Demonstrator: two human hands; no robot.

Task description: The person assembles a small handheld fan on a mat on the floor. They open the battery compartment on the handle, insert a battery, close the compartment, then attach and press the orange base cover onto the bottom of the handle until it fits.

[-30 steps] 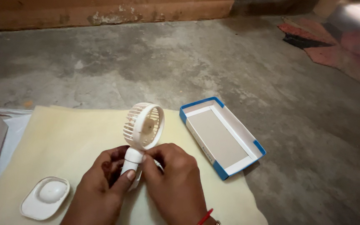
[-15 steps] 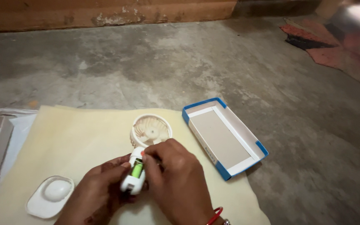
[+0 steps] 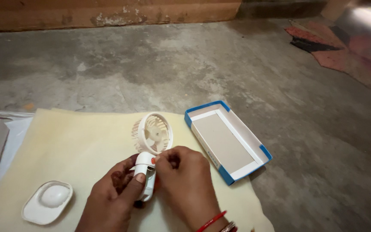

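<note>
While both hands meet low in the view, the small white fan (image 3: 152, 141) stands between them, its round grille rising clear above the knuckles and its handle sunk in the grip. The left hand (image 3: 114, 195) is closed around the handle from the left, thumb laid along its front. The right hand (image 3: 185, 182) is curled against the handle's right side, fingertips pinched at the orange button near the top; a red thread circles that wrist. The fan is held just over a pale yellow mat (image 3: 69, 141) spread on the concrete floor (image 3: 237, 64). A blue-edged open box (image 3: 226, 141) lies near the right hand, partly overhanging the mat's right edge. A white oval base (image 3: 48, 202) rests on the mat, left of the left hand. Bare mat lies open ahead of the fan.
</note>
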